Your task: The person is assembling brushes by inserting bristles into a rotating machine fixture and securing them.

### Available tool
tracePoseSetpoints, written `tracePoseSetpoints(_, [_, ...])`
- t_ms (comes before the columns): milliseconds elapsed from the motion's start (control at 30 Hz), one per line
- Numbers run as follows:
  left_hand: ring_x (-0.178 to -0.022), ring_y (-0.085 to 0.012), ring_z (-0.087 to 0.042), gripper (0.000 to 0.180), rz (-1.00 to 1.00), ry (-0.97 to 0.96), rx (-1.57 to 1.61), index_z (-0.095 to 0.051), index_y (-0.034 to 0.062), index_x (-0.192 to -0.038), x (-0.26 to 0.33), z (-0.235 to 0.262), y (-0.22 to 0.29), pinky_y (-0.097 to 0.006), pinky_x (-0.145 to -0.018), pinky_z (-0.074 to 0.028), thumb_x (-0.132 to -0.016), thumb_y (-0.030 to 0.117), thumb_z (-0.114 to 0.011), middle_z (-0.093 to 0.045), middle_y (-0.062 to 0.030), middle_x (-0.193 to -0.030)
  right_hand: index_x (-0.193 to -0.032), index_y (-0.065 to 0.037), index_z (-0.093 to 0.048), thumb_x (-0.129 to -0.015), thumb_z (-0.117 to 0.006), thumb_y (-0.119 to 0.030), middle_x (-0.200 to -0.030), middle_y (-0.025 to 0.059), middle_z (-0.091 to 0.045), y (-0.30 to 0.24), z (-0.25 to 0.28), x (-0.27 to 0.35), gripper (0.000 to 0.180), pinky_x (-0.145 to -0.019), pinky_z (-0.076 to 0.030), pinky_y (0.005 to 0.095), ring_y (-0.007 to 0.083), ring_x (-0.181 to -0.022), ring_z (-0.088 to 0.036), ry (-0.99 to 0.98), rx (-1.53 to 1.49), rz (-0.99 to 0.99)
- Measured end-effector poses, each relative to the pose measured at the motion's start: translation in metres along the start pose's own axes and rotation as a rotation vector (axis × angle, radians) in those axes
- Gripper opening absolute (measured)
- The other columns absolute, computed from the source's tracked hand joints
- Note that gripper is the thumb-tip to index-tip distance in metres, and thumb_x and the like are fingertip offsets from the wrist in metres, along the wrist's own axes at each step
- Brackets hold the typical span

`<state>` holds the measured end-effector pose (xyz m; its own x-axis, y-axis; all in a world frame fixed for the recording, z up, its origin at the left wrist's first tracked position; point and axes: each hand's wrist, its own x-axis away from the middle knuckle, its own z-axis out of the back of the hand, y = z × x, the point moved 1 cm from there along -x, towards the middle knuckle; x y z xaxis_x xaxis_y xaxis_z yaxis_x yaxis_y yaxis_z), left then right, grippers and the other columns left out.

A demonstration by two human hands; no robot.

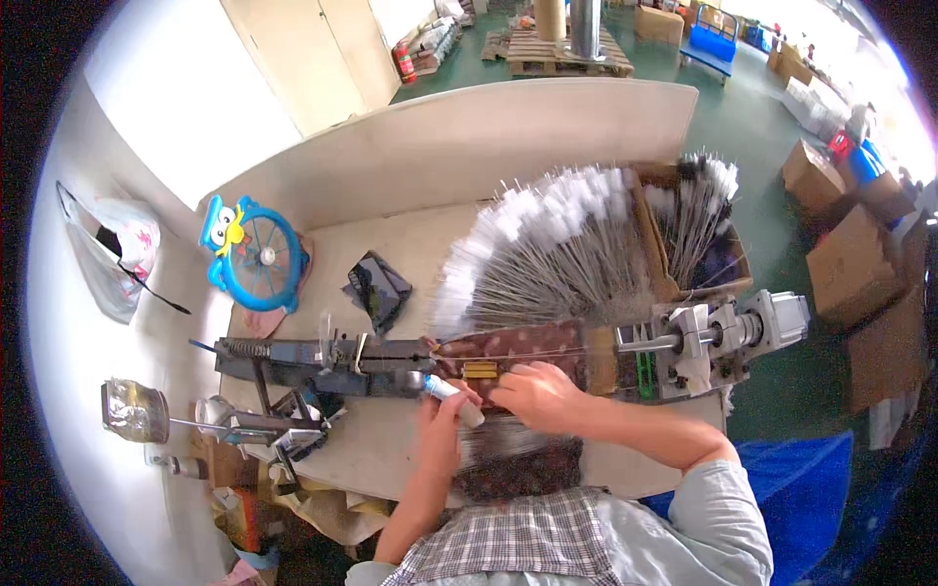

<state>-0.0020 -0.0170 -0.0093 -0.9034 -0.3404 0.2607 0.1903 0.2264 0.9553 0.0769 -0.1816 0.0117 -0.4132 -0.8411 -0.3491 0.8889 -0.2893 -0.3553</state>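
My left hand point(443, 427) is closed round a small white tube point(467, 410) with a blue end, held slanting over the bench. Beside it, my right hand point(535, 396) has its fingers curled together; whatever they pinch, if anything, is hidden. Both hands are at the near edge of a brown patterned cloth point(547, 344) spread across the bench machine. A small yellow block point(480, 370) lies on that cloth, just beyond my fingers. Below my hands, a blurred bundle of thin wires point(513, 437) rests on dark patterned cloth at my lap.
Behind the cloth fans a large pile of white-tipped wire brushes point(547, 244); more stand in a cardboard box point(657, 244). A motor point(777, 320) with a metal shaft sits right, a long clamp rail point(293, 363) left. A blue toy-like fan point(262, 256) stands at the back left.
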Motion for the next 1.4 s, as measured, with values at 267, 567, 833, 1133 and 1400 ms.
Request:
tracePoseSetpoints(267, [-0.053,-0.0148,-0.055,0.018,-0.141,0.070,-0.444,-0.047,0.0024,-0.075,-0.008,-0.001,0.006,-0.028,-0.053,-0.046,-0.072,0.004,-0.065,-0.057,-0.0074,-0.063,-0.099,-0.017,-0.062,-0.073,-0.056,-0.008,-0.086,0.0067,-0.055,0.077,-0.013,-0.033,0.028,-0.073,-0.045,0.0392,0.0264,-0.086,-0.056,0.139,0.080,-0.229])
tracePoseSetpoints(567, [-0.076,-0.0149,-0.060,0.037,-0.128,0.135,-0.541,-0.050,-0.0003,-0.109,0.005,0.098,0.002,-0.029,-0.071,-0.048,-0.078,0.013,-0.065,-0.060,-0.0080,-0.082,-0.109,-0.025,-0.061,-0.072,-0.069,-0.019,-0.080,0.0071,-0.054,0.151,-0.021,-0.060,0.038,-0.061,-0.049,0.0370,0.0246,-0.074,-0.061,0.166,0.290,-0.377])
tracePoseSetpoints(833, [-0.072,-0.0173,-0.059,0.031,-0.060,0.312,-0.143,-0.051,-0.0016,-0.107,0.034,0.163,-0.028,-0.029,-0.068,-0.049,-0.080,0.009,-0.060,-0.059,-0.0097,-0.080,-0.111,-0.020,-0.060,-0.073,-0.068,-0.015,-0.084,0.0089,-0.055,0.123,-0.019,-0.055,0.039,-0.066,-0.048,0.0389,0.0270,-0.078,-0.060,0.096,0.300,-0.315])
tracePoseSetpoints(1133, [-0.068,-0.0158,-0.055,0.028,0.123,0.425,0.446,-0.055,0.0056,-0.099,0.017,0.181,-0.021,-0.028,-0.062,-0.044,-0.083,0.029,-0.061,-0.057,-0.0041,-0.077,-0.100,-0.013,-0.064,-0.073,-0.064,-0.007,-0.080,0.0083,-0.057,0.088,0.000,-0.051,0.029,-0.069,-0.048,0.0400,0.0275,-0.079,-0.058,0.119,0.190,-0.328])
tracePoseSetpoints(1400, [-0.064,-0.0119,-0.051,0.020,0.148,0.526,0.721,-0.059,0.0088,-0.087,0.016,0.193,-0.024,-0.026,-0.059,-0.042,-0.083,0.028,-0.064,-0.055,-0.0001,-0.071,-0.097,-0.009,-0.063,-0.073,-0.068,-0.020,-0.085,0.0085,-0.057,0.014,-0.013,-0.047,0.027,-0.069,-0.049,0.0380,0.0276,-0.080,-0.058,-0.008,-0.002,-0.256])
